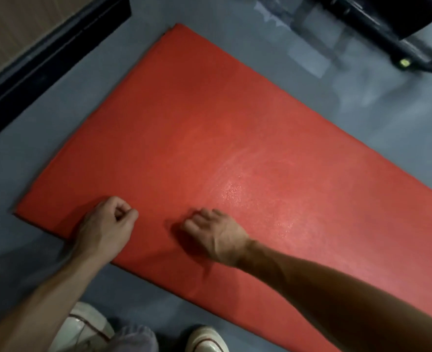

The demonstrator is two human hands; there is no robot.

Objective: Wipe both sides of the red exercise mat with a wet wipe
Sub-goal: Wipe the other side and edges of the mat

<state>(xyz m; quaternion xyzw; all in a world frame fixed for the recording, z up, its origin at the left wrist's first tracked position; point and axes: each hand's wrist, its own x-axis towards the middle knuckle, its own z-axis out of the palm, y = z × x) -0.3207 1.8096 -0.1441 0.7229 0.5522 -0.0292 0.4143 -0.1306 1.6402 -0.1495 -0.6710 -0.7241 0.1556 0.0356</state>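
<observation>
Mat (209,138) lies flat on the grey floor (44,128), a damp sheen near its middle. Left hand (108,224) rests on its near corner, fingers curled into an empty grip. Right hand (214,235) presses knuckles down, fingers curled; whether its grip holds anything I cannot tell.

Red exercise mat (209,118) — finely grained, wet-glossy patch; grey floor (44,118) — smooth, matt.

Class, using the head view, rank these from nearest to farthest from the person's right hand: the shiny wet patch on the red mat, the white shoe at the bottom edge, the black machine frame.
From the right hand:
1. Shiny wet patch on the red exercise mat, just beyond the hand.
2. White shoe, bottom edge, on the grey floor.
3. Black metal machine frame, top right corner.
</observation>
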